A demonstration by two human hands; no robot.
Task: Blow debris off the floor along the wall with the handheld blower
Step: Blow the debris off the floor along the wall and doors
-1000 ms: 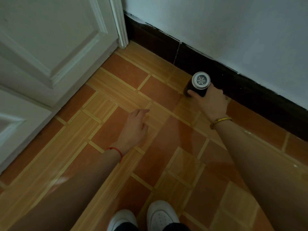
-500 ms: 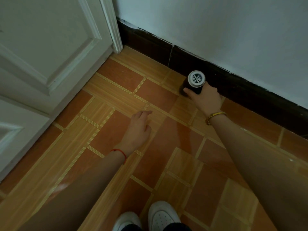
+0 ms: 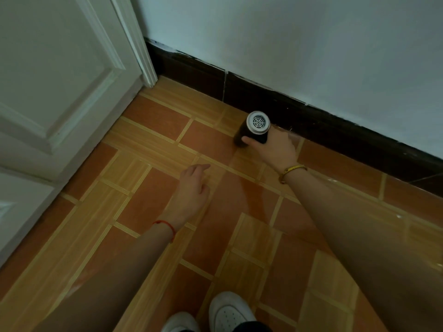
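Black-bodied handheld blower [image 3: 254, 130] gripped in right hand [image 3: 275, 149], low over the floor [image 3: 153, 121], just beside the dark baseboard [image 3: 335, 130] under the pale wall [image 3: 287, 44]. Round grilled end facing up toward camera; opposite end hidden. Gold bracelet [image 3: 291, 170] on right wrist. Left hand [image 3: 193, 190] empty, fingers loosely extended, held above the orange tiles, apart from blower; contact with floor not determinable. Red cord [image 3: 166, 227] on left wrist. White door [image 3: 60, 80] at left corner. White shoes [image 3: 227, 312] at bottom edge.
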